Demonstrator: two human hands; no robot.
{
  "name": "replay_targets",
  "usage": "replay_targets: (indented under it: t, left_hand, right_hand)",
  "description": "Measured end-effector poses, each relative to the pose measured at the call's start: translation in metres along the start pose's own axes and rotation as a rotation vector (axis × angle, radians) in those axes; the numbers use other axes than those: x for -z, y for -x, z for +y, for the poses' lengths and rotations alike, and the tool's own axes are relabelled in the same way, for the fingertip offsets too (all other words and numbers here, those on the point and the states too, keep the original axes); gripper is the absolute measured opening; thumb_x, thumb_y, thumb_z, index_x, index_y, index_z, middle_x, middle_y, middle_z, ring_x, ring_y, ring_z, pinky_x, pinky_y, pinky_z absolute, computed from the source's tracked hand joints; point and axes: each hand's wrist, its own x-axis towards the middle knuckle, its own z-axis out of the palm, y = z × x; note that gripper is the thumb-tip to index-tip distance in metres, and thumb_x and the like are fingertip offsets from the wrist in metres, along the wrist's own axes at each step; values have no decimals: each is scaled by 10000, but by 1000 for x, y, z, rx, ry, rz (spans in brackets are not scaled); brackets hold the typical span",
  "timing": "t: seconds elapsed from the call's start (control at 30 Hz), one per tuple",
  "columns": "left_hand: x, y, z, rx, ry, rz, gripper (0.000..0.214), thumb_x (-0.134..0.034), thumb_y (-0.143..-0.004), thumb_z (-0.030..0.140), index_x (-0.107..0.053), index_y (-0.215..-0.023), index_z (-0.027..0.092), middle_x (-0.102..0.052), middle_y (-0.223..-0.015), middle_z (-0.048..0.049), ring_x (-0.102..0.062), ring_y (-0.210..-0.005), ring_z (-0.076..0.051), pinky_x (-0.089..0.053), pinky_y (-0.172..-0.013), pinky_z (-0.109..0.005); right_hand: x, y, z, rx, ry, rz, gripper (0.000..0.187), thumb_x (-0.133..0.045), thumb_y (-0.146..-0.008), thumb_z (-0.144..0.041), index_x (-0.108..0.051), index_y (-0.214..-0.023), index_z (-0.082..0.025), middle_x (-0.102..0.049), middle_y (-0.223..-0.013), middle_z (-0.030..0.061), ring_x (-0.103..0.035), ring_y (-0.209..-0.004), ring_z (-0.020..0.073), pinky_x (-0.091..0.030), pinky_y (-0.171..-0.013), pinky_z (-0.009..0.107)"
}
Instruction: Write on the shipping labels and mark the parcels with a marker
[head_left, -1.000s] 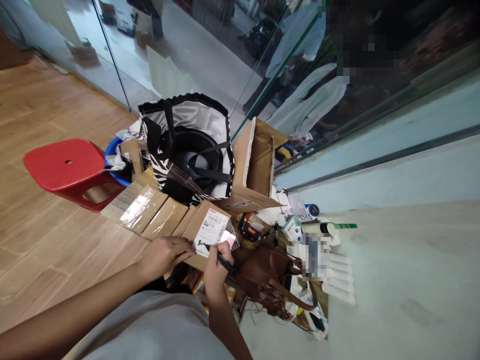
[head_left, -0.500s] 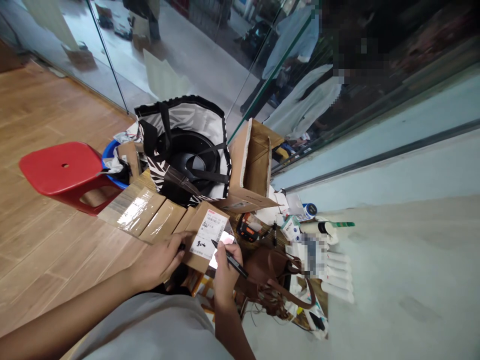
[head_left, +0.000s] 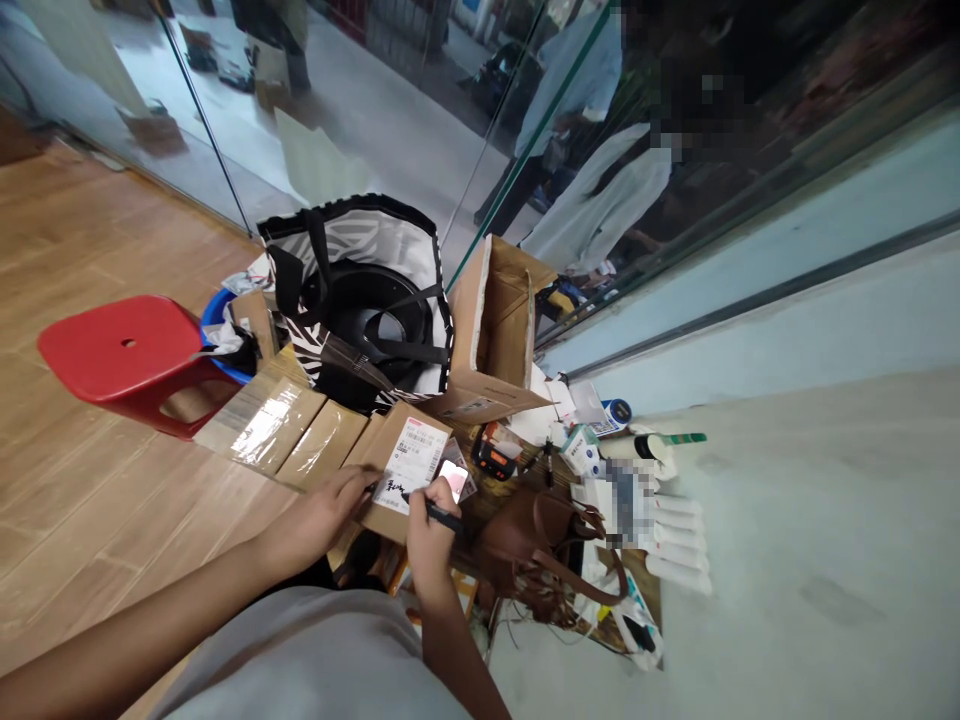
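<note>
A cardboard box (head_left: 385, 521) with a white printed label (head_left: 414, 456) lies before me. Black handwriting shows on the label's lower part. My right hand (head_left: 430, 538) is closed around a black marker (head_left: 444, 516), its tip at the label beside the writing. At the box's left edge rests my left hand (head_left: 319, 520), its fingers pinched on a small black piece that looks like the marker cap (head_left: 370, 490). A phone with a lit screen (head_left: 454, 480) sits just beyond my right hand, partly covered by it.
Taped cardboard boxes (head_left: 277, 420) sit to the left, near a red stool (head_left: 127, 345) and a blue bin (head_left: 217, 305). Behind are a zebra-print bag (head_left: 352, 225) and an open carton (head_left: 469, 330). A brown handbag (head_left: 517, 540) and a tape measure (head_left: 496, 452) lie right.
My right hand and the marker have shifted left and slightly down over the label, uncovering more of the phone's surroundings. The left hand stays at the box edge. The view has shifted slightly.
</note>
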Motion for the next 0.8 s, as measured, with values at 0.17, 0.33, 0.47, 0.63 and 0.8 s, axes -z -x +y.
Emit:
replay_targets:
  t: [0.17,0.33,0.47,0.63,0.8]
  left_hand:
    - [5,-3,6,-34,91,50,362,-413,-984,286,-482,-1334,222,-660,-1214,-108,-642,-1102,-200,-535,-940,-323]
    - [3,-4,14,-16,197,148,391,-438,-974,392,-439,-1328,226,-701,-1142,-92,-698,-986,-192,-579,-817,-273]
    - [9,-6,23,-69,249,154,338,-477,-962,374,-511,-1269,237,-724,-1054,-64,-706,-921,-170,-572,-811,-254]
    - [24,-16,45,-138,433,-105,230,-531,-942,330,-676,-1106,258,-739,-940,-24,-695,-846,-146,-540,-756,-201]
    - [33,-41,68,-3,492,-365,351,-420,-974,409,-692,-871,212,-710,-815,-9,-660,-745,-141,-502,-700,-201]
  right_hand:
    - [15,-1,-10,-148,-180,70,276,-604,-794,-364,-461,-630,-195,-443,-547,-63,-415,-504,87,-368,-493,204]
    - [25,3,-29,-398,-549,-130,207,-582,-757,-384,-555,-709,-184,-528,-556,-32,-454,-458,86,-326,-414,185]
    - [28,5,-36,-432,-602,-259,277,-639,-736,-404,-440,-696,-215,-535,-539,-60,-464,-435,76,-299,-392,156]
    - [40,14,-31,-333,-571,-450,394,-703,-743,-472,-410,-696,-213,-555,-533,-61,-401,-412,47,-283,-418,159]
    - [73,17,-27,-247,-462,-380,326,-701,-752,-499,-573,-773,-199,-599,-570,-32,-472,-410,77,-373,-426,192]
